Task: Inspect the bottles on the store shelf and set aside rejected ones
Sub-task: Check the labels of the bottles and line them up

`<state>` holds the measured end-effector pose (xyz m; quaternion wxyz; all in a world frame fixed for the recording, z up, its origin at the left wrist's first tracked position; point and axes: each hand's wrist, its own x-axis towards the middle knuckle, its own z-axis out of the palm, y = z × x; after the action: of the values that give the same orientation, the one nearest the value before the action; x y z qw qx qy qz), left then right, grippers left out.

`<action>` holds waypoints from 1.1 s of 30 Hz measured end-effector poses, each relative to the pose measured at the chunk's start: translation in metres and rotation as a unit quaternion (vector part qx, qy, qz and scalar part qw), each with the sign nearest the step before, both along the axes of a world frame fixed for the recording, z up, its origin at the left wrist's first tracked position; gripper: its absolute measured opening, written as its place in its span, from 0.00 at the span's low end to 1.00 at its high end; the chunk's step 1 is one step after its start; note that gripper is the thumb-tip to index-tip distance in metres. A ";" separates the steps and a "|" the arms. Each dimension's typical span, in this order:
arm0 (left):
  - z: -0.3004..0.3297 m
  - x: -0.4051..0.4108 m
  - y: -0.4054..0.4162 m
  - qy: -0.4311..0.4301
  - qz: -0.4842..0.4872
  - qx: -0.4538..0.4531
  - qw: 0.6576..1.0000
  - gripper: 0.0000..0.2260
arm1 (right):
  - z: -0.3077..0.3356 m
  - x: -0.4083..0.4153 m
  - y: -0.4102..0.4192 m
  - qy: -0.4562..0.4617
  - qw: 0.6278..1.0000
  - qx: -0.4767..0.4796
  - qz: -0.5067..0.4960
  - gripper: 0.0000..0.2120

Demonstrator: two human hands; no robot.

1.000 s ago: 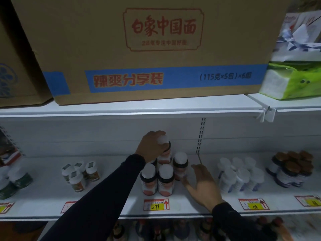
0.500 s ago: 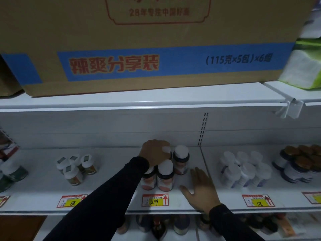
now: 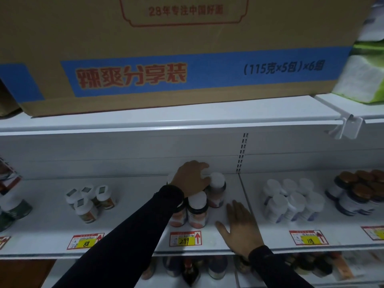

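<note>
your left hand has lowered the back-row bottle onto the shelf, fingers curled over its cap | right hand flat, empty beside cluster | looks passed, not rejected

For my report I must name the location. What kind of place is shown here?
Most likely a retail store aisle. White shelves carry groups of bottles, price tags line the front edge, and a shipping carton sits on the shelf above.
</note>
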<state>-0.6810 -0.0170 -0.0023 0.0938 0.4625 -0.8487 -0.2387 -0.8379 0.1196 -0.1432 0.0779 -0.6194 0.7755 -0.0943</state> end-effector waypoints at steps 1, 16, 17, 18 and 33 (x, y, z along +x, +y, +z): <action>0.001 -0.005 0.002 -0.007 -0.012 -0.006 1.000 0.26 | -0.001 0.000 0.000 0.000 1.000 -0.006 -0.001 0.40; 0.008 -0.043 0.027 0.030 0.016 0.000 0.999 0.24 | 0.040 -0.025 0.005 -0.223 0.973 -0.051 -0.003 0.23; 0.011 -0.044 0.028 0.053 0.027 -0.002 0.998 0.24 | 0.045 -0.028 0.006 -0.247 0.967 -0.059 -0.011 0.23; 0.014 -0.045 0.030 0.078 0.038 -0.003 0.996 0.24 | 0.050 -0.030 0.006 -0.275 0.959 -0.070 -0.021 0.23; 0.052 -0.028 0.092 0.343 0.183 0.052 0.920 0.16 | 0.112 -0.015 0.025 -0.425 0.881 -0.186 0.092 0.29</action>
<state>-0.7092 0.0752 0.0502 0.3969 0.5041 -0.6516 -0.4047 -0.8531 0.1444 -0.0307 0.2918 -0.5916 0.5750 -0.4839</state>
